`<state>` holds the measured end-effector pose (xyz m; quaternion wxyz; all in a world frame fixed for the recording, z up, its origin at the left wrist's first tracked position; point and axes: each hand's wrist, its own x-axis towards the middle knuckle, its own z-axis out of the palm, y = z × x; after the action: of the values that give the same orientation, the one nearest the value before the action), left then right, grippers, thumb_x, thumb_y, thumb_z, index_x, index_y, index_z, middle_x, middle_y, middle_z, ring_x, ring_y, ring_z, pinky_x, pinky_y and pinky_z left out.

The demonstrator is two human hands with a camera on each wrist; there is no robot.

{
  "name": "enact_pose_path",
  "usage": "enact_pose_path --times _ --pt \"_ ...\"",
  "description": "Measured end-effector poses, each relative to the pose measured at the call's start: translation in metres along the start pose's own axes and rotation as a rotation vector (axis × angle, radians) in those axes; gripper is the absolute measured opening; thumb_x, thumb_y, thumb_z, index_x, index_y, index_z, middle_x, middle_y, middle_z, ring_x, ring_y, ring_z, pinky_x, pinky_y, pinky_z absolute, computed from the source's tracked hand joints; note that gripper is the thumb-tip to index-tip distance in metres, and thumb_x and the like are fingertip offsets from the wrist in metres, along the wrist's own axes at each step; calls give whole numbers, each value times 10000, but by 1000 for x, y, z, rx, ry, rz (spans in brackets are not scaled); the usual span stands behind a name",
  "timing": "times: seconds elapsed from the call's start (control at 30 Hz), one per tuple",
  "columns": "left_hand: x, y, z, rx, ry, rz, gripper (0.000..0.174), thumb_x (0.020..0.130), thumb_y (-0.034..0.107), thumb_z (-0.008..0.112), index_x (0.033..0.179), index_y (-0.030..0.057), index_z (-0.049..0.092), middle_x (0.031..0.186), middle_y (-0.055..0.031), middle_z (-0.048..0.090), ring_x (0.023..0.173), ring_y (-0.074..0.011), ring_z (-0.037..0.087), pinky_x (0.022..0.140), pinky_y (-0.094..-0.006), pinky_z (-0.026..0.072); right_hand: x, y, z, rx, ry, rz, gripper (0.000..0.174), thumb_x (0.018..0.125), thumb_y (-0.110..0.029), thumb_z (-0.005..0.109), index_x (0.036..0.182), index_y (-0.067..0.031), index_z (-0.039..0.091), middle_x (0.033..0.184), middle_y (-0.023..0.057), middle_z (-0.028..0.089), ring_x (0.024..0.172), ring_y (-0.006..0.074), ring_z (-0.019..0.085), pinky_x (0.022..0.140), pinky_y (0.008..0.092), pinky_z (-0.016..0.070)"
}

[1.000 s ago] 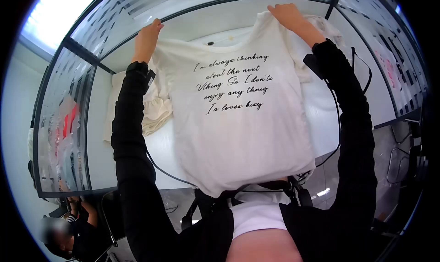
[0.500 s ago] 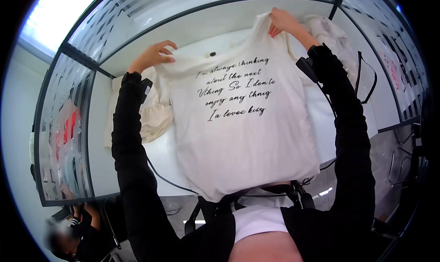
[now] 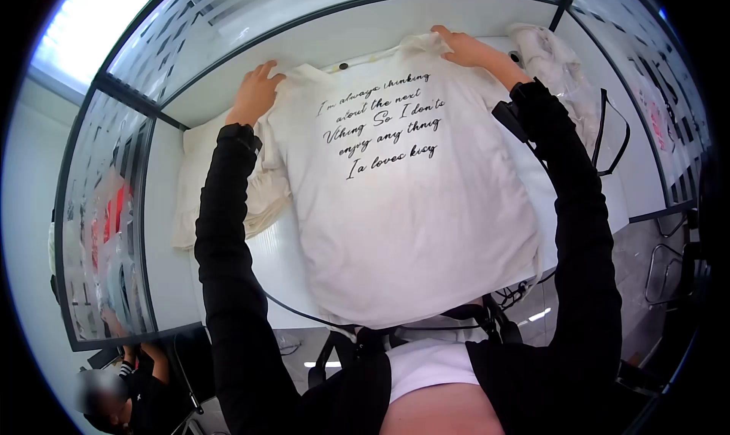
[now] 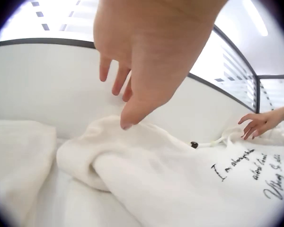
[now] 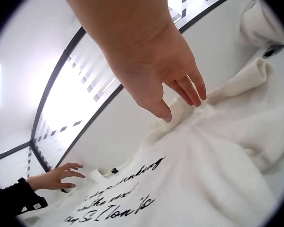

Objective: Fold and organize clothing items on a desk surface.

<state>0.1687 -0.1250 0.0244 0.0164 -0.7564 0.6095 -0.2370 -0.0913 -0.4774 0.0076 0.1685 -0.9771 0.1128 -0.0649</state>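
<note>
A white T-shirt with black script lettering lies spread out, its neckline away from me and its hem toward my body. At its left shoulder is my left hand, fingers spread; in the left wrist view the thumb hangs right over the bunched sleeve and nothing is pinched. My right hand is at the right shoulder. The right wrist view shows its fingertips right at the cloth, with the thumb standing apart from them.
Folded cream garments lie on the left of the white table. A crumpled white garment and a black strap are at the right. Framed partitions enclose the back and sides. Another person sits at lower left.
Both hands gripped the shirt's shoulders at first. The left fingers opened, then the right ones loosened. The shirt has come down at the shoulders, and the lettering has shifted slightly away from me.
</note>
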Motion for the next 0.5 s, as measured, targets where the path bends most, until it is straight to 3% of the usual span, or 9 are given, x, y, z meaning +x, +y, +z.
enact_pose_path --times 0.1,0.23,0.27,0.37,0.43,0.5 --pt "-15 4 -7 -144 -88 -138 284 710 82 592 992 120 593 1158 -115 476 1070 -298 459 903 -374 374 -10 -7 -3 2 129 -26 485 805 -151 552 1234 -84 334 963 208 576 871 339 575 743 384 450" --pt "-42 14 -29 -624 -191 -231 259 757 157 612 1013 125 588 1129 -115 506 1061 -277 475 897 -363 379 -41 -26 -22 246 -73 36 453 816 -211 556 1218 -93 382 981 144 588 868 237 585 737 324 463" --pt "-48 32 -48 -825 -282 -401 258 785 199 608 1026 112 582 1096 -109 531 1027 -247 503 863 -336 401 -53 -32 -23 334 -96 61 448 812 -235 562 1207 -98 400 977 130 592 864 222 583 728 314 465" --pt "-84 40 -46 -986 -202 -419 276 797 202 597 1051 97 570 1080 -104 539 995 -223 521 830 -316 419 -91 -42 -16 507 -71 103 417 807 -272 580 1167 -102 459 1011 90 585 879 171 569 746 280 459" --pt "-105 50 -47 -1072 -193 -578 345 794 176 597 1103 45 521 1098 -105 530 1007 -214 510 838 -301 417 -109 -33 -2 526 36 116 378 811 -257 577 1142 -102 482 1006 86 581 904 168 560 784 273 445" --pt "-124 63 -37 -1140 -58 -745 365 791 143 596 1118 14 495 1106 -117 522 1018 -209 496 835 -291 419 -121 -19 22 581 163 86 310 803 -203 582 1083 -84 523 985 61 584 921 153 552 811 261 429"
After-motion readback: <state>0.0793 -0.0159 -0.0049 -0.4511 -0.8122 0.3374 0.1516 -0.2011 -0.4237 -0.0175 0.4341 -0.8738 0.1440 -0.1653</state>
